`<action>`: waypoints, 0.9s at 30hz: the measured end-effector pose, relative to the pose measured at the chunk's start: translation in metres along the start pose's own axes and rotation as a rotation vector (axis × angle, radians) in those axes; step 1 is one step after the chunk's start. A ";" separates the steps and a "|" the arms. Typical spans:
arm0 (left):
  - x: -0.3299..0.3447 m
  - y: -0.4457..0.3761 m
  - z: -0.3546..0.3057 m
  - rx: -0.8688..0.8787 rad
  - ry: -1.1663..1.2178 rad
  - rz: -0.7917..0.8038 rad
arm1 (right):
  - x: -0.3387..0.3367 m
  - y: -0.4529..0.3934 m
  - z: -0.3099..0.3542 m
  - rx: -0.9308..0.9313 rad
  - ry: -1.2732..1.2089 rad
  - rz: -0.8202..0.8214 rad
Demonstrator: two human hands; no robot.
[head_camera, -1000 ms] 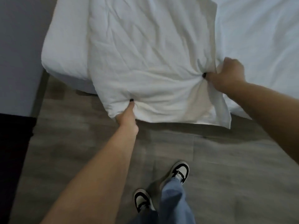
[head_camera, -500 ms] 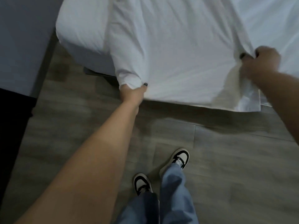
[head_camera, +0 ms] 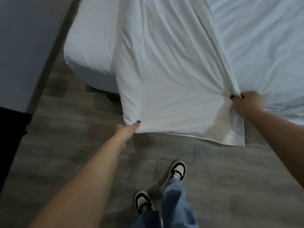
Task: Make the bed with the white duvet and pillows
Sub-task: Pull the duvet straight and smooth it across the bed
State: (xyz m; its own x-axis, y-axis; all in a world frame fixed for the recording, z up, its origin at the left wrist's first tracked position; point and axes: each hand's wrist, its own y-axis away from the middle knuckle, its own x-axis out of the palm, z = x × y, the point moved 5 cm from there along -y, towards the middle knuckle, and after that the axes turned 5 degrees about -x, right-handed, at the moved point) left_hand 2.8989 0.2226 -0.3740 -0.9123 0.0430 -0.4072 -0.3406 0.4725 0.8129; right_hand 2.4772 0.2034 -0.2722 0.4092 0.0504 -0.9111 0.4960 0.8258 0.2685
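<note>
Both hands have drawn the white duvet (head_camera: 164, 76) farther toward the foot of the bed since a moment ago — its crumpled face now runs in long taut creases, and its lower edge hangs past the mattress (head_camera: 92, 46) over the grey floor (head_camera: 65, 145). At the duvet's near left corner the left hand (head_camera: 127, 129) has its fingers curled under the fabric and its thumb on top; the right hand (head_camera: 246, 102) is closed round a gathered bunch at the right edge, from which the folds fan out. My reading is that the cover is being pulled straight and flat, so the spreading step is underway but not finished: the duvet lies diagonally, leaving the mattress's left corner bare and the sheet (head_camera: 263, 46) on the right uncovered. No pillows appear in view, and the head of the bed is cut off at the top. Motion blur softens the floor — the dark shape under the bed corner (head_camera: 102, 92) is hard to identify.
</note>
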 end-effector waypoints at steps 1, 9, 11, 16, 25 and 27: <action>0.007 0.000 0.003 -0.040 -0.023 0.015 | 0.001 -0.007 -0.009 0.074 0.040 0.047; 0.007 0.025 -0.134 0.554 -0.095 -0.459 | -0.006 -0.057 0.060 -0.007 0.025 -0.020; 0.020 0.029 -0.188 0.869 -0.284 -0.491 | -0.018 -0.069 0.106 -0.298 0.001 -0.186; 0.087 0.007 -0.269 1.171 -0.910 -0.369 | 0.027 -0.114 0.173 -0.778 0.312 -0.017; 0.118 -0.017 -0.262 1.013 -1.134 -0.250 | 0.048 -0.149 0.109 -0.546 0.226 0.037; 0.107 -0.008 -0.264 0.974 -1.094 -0.136 | 0.039 -0.142 0.118 -0.531 0.278 0.071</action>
State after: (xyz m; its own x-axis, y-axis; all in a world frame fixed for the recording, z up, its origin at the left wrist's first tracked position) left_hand 2.7444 -0.0090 -0.3139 -0.1124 0.3710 -0.9218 0.2808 0.9017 0.3287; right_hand 2.5128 0.0217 -0.3086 0.1764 0.2019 -0.9634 -0.0051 0.9789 0.2042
